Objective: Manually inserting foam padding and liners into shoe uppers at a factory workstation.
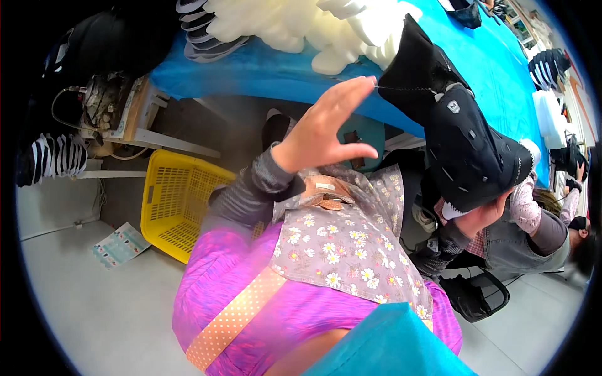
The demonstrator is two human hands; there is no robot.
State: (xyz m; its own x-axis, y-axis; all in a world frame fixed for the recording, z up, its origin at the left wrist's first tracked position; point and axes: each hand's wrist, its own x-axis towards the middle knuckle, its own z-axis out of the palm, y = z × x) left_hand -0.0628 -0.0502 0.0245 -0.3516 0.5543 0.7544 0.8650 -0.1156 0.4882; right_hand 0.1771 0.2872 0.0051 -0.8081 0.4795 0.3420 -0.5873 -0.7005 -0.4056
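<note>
My right hand (486, 216) grips the lower end of a black, padded, boot-shaped liner (467, 150), its fingers partly hidden beneath it. The liner stands tilted, its wide cuff toward the table, with a pale badge on its front and a white toothed edge at the bottom. To its left, my left hand (326, 128) is raised with the fingers stretched out and the thumb well apart. A thin, pale thread-like line crosses the cuff from near those fingertips; whether the hand touches it is unclear.
A blue-covered table (263, 75) holds a heap of cream foam pieces (269, 25) and stacked black-and-white sole-shaped pieces (210, 47). A yellow basket (157, 197) stands on the floor at left, near a printed sheet (121, 244). Another person (527, 241) sits close at right.
</note>
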